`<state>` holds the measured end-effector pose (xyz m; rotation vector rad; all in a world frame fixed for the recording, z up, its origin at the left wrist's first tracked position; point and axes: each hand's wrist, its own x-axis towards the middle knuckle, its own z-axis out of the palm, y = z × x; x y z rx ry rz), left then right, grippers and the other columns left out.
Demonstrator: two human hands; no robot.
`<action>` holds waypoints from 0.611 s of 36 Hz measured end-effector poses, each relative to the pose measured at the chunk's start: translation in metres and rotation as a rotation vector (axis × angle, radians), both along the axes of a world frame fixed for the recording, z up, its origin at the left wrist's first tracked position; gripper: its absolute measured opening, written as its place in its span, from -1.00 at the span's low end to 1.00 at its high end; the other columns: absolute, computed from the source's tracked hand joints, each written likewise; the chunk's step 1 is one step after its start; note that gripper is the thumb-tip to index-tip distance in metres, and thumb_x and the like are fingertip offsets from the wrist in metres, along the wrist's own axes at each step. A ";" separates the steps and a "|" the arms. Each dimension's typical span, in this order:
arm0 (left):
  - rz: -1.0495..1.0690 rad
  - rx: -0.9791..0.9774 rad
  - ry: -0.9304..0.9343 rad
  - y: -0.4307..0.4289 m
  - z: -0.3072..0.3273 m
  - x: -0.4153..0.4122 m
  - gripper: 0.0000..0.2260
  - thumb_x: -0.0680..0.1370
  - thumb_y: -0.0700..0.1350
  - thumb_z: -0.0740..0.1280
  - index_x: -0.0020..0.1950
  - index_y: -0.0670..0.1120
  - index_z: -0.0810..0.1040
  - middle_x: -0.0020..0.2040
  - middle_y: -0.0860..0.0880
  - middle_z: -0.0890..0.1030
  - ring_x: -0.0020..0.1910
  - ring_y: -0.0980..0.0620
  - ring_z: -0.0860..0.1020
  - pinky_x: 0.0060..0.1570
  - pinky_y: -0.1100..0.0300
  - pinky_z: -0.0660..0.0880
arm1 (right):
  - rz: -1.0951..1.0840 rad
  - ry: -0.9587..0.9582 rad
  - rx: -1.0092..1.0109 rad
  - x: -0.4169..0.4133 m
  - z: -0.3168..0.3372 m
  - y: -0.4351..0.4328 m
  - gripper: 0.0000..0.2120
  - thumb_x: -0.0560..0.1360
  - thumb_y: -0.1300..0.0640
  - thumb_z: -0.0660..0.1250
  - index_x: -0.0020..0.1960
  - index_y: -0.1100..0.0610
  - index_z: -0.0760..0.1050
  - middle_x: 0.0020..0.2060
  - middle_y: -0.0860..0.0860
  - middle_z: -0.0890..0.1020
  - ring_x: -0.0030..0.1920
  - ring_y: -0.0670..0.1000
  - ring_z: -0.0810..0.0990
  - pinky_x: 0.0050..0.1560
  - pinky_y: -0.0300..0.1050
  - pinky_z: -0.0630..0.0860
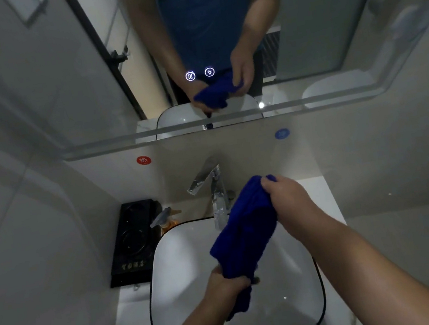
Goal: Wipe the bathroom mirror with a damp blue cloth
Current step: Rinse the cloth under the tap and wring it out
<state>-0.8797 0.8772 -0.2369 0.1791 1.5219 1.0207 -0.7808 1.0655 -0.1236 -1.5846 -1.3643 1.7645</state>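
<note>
A dark blue cloth (pixel 246 227) is stretched and twisted between both hands over the white sink basin (pixel 179 269). My right hand (pixel 286 196) grips its upper end near the chrome tap (pixel 212 182). My left hand (pixel 227 284) grips its lower end, and a short tail hangs below the fist. The bathroom mirror (pixel 325 18) fills the wall above the sink and reflects the arms and the cloth. Two lit touch icons (pixel 199 74) glow on the glass.
A black tray (pixel 133 242) and an orange pump bottle (pixel 167 220) stand left of the basin on the counter. Red (pixel 143 160) and blue (pixel 282 133) round stickers sit on the wall below the mirror. Tiled walls close in on both sides.
</note>
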 end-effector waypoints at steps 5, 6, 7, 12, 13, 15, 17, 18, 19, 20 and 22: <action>-0.170 -0.007 -0.389 -0.013 0.004 -0.008 -0.39 0.50 -0.16 0.57 0.50 -0.19 0.43 0.22 -0.32 0.66 -0.01 -0.24 0.65 0.08 -0.11 0.60 | -0.087 -0.068 0.053 0.012 -0.032 -0.010 -0.71 0.74 0.02 0.17 -0.03 0.12 0.56 -0.10 0.10 0.65 -0.03 0.12 0.61 0.02 -0.01 0.50; -0.180 -0.043 -0.443 -0.014 0.004 -0.008 -0.37 0.49 -0.09 0.59 0.50 -0.21 0.46 0.21 -0.32 0.65 -0.01 -0.23 0.65 0.08 -0.10 0.60 | -0.101 -0.074 0.081 0.014 -0.036 -0.014 -0.70 0.74 0.02 0.16 -0.01 0.14 0.56 -0.10 0.09 0.65 -0.04 0.11 0.61 0.00 -0.03 0.49; -0.167 -0.074 -0.493 -0.015 0.002 -0.009 -0.35 0.47 -0.02 0.60 0.48 -0.24 0.50 0.19 -0.32 0.65 0.00 -0.25 0.65 0.06 -0.09 0.60 | -0.110 -0.087 0.116 0.015 -0.039 -0.017 -0.70 0.75 0.01 0.15 0.00 0.14 0.56 -0.10 0.07 0.65 -0.04 0.09 0.61 0.00 -0.03 0.48; -0.045 -0.135 -0.767 -0.014 -0.008 -0.006 -0.33 0.51 0.28 0.47 0.40 -0.21 0.63 0.17 -0.30 0.64 0.36 -0.50 0.54 0.34 -0.42 0.44 | -0.028 -0.049 0.356 0.022 -0.052 -0.051 -0.79 0.72 -0.01 0.25 -0.07 -0.01 0.52 -0.24 -0.05 0.63 -0.22 -0.08 0.61 -0.22 -0.18 0.49; -0.016 -0.098 -0.822 -0.012 -0.007 -0.004 -0.30 0.53 0.33 0.43 0.44 -0.18 0.61 0.26 -0.30 0.61 0.44 -0.52 0.46 0.39 -0.49 0.37 | 0.041 -0.025 0.390 0.024 -0.056 -0.060 -0.82 0.70 -0.02 0.26 -0.06 -0.05 0.53 -0.23 -0.08 0.65 -0.24 -0.12 0.62 -0.25 -0.28 0.50; 0.076 -0.012 -0.882 -0.005 -0.002 0.000 -0.25 0.53 0.37 0.40 0.53 -0.12 0.54 0.47 -0.30 0.52 0.51 -0.49 0.39 0.45 -0.50 0.30 | 0.232 -0.026 0.420 0.028 -0.066 -0.080 -0.90 0.65 -0.08 0.26 0.02 -0.14 0.54 -0.14 -0.18 0.66 -0.15 -0.18 0.65 -0.20 -0.35 0.55; 0.179 0.002 -0.873 0.003 0.001 0.005 -0.20 0.48 0.44 0.38 0.51 -0.11 0.56 0.52 -0.30 0.50 0.48 -0.40 0.47 0.50 -0.38 0.34 | 0.407 -0.086 0.511 0.034 -0.078 -0.099 -0.88 0.59 -0.10 0.25 0.08 -0.17 0.52 -0.08 -0.26 0.62 -0.04 -0.24 0.61 -0.05 -0.40 0.53; 0.232 -0.018 -0.857 0.007 0.001 0.006 -0.17 0.44 0.47 0.39 0.46 -0.14 0.61 0.48 -0.29 0.54 0.43 -0.36 0.54 0.47 -0.30 0.42 | 0.478 -0.115 0.591 0.037 -0.084 -0.108 -0.88 0.56 -0.07 0.26 0.08 -0.16 0.52 -0.05 -0.28 0.58 -0.02 -0.26 0.57 0.02 -0.41 0.49; 0.282 -0.042 -0.831 0.010 0.000 0.007 -0.17 0.41 0.46 0.45 0.39 -0.18 0.65 0.41 -0.29 0.60 0.35 -0.32 0.61 0.37 -0.24 0.53 | 0.552 -0.132 0.661 0.041 -0.089 -0.116 -0.87 0.54 -0.02 0.29 0.07 -0.14 0.53 -0.03 -0.25 0.58 0.00 -0.24 0.55 0.09 -0.36 0.48; 0.319 -0.066 -0.797 0.012 -0.002 0.008 -0.20 0.39 0.40 0.53 0.33 -0.23 0.68 0.33 -0.29 0.65 0.25 -0.30 0.68 0.25 -0.20 0.61 | 0.628 -0.141 0.713 0.045 -0.094 -0.122 -0.88 0.51 0.02 0.32 0.04 -0.11 0.54 -0.03 -0.20 0.58 0.00 -0.19 0.54 0.12 -0.28 0.50; 0.315 -0.120 -0.751 0.011 -0.008 0.009 -0.33 0.37 0.17 0.69 0.25 -0.30 0.71 0.15 -0.30 0.71 0.06 -0.27 0.73 0.12 -0.14 0.66 | 0.768 -0.150 0.740 0.053 -0.099 -0.128 -0.90 0.43 0.06 0.34 -0.06 -0.06 0.53 -0.09 -0.17 0.56 -0.03 -0.14 0.52 0.09 -0.21 0.50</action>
